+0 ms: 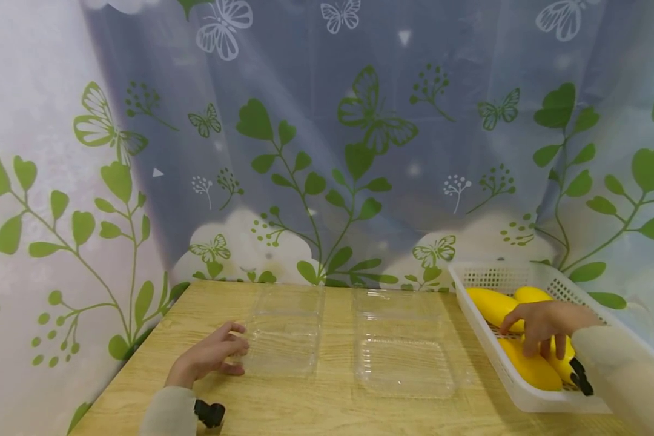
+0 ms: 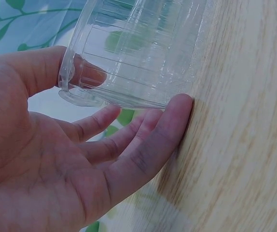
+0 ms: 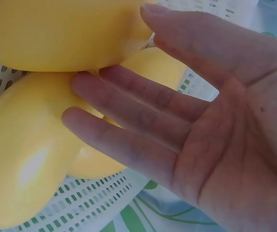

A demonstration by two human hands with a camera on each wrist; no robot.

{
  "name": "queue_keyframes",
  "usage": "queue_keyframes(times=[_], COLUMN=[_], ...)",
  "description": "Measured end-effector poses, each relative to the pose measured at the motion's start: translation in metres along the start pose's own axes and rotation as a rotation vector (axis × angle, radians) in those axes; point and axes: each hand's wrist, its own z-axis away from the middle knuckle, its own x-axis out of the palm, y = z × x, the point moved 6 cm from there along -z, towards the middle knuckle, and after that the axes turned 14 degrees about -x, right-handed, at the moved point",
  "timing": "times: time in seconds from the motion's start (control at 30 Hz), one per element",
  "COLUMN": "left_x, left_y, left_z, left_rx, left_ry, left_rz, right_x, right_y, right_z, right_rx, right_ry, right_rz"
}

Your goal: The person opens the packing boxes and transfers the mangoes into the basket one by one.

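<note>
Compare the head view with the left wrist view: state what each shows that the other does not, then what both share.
Only the head view shows the right hand reaching over yellow fruits in a white basket, a second clear container, and the leaf-patterned backdrop in full.

Only the left wrist view shows the grip up close: the thumb seen through the clear plastic at the container's corner, and a fingertip against the wood.

Both show the left hand at the edge of the left clear container on the wooden table.
</note>
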Motion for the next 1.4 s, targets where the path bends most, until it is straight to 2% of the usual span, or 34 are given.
queue_keyframes(times=[0.33,0.5,0.67,0.83,0.97,1.17,1.4], left_x=[0.001,0.001,-0.001,-0.002,-0.004,-0.009,-0.012], left_y=[0.002,0.005,0.011,0.017,0.021,0.032,0.043], left_z=[0.002,0.003,0.004,0.005,0.005,0.009,0.015], left_rx=[0.004,0.018,0.016,0.016,0.037,0.099,0.14], left_ry=[-0.001,-0.007,0.046,0.123,0.168,0.194,0.22], left_rz=[-0.012,-0.05,-0.075,-0.103,-0.108,-0.114,-0.178], right_x=[-0.006,-0.014,-0.026,-0.031,-0.035,-0.032,-0.028], right_y=[-0.012,-0.02,-0.029,-0.039,-0.052,-0.069,-0.082], right_z=[0.004,0.013,0.023,0.028,0.029,0.026,0.026], right_rx=[-0.06,-0.118,-0.209,-0.263,-0.332,-0.413,-0.424], right_ry=[-0.012,0.013,0.089,0.11,0.129,0.179,0.195], right_rz=[0.029,0.047,0.072,0.073,0.164,0.325,0.34])
